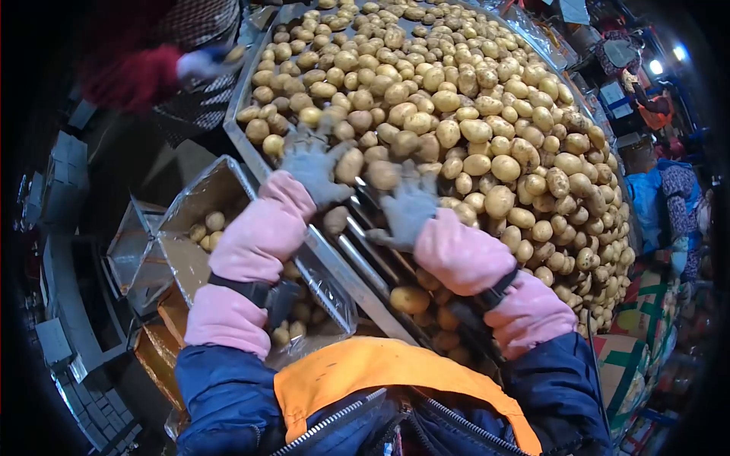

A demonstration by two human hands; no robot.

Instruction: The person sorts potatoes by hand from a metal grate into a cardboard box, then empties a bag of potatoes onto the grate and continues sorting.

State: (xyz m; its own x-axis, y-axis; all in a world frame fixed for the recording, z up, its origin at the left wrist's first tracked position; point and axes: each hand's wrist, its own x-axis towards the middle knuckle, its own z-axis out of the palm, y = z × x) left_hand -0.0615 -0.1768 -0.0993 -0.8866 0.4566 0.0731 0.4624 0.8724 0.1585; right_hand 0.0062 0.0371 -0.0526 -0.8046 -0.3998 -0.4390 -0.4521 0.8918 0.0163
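Observation:
A large heap of potatoes [449, 99] covers a metal-edged sorting table. My left hand [312, 163], in a grey glove, is over the near left edge of the heap with its fingers spread, beside a potato [349, 166]. To its right, my right hand [409, 207], also grey-gloved, is open and slightly blurred, its thumb pointing left. Another potato [382, 175], smeared by motion, lies between the two hands. Beneath them run shiny metal rollers [365, 254], with a dark potato [334, 220] near the left ones. A bigger potato [411, 299] rests closer to my body.
Plastic-lined boxes [182, 262] holding some potatoes stand left of the table's metal rim [357, 285]. At the upper left a co-worker's red sleeve [144, 76] and gloved hand [204, 64] are blurred. Printed cartons [627, 357] are at the right, with other people farther back.

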